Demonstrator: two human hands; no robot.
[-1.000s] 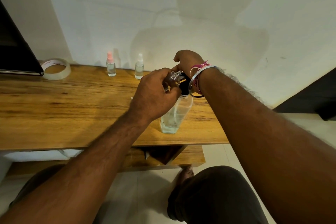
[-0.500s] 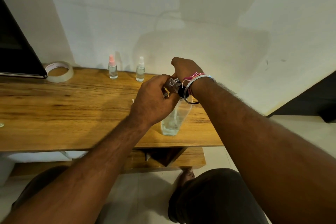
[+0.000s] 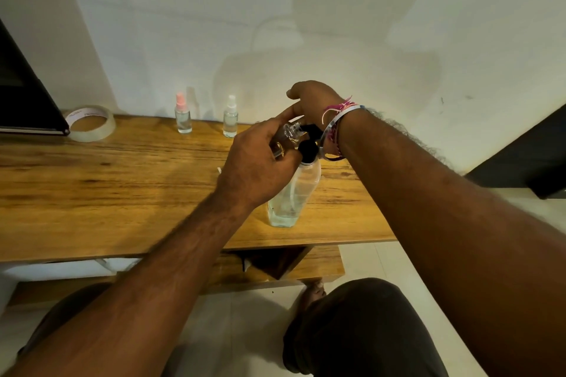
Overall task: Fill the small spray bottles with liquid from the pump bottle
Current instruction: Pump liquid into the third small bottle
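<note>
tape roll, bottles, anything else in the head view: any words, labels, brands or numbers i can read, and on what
None can be read.
tape roll: faint marks on the inner core, too blurred to read.
pump bottle: clear, no label shows.
pink-capped spray bottle and white-capped spray bottle: no label shows.

Clear glossy pump bottle (image 3: 286,199), wood-grain table (image 3: 122,180)

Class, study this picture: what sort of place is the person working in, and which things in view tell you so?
Probably a room in a home, not a workshop or lab: a low wooden table against a plain white wall, a tiled floor, and a roll of tape beside a dark screen.
</note>
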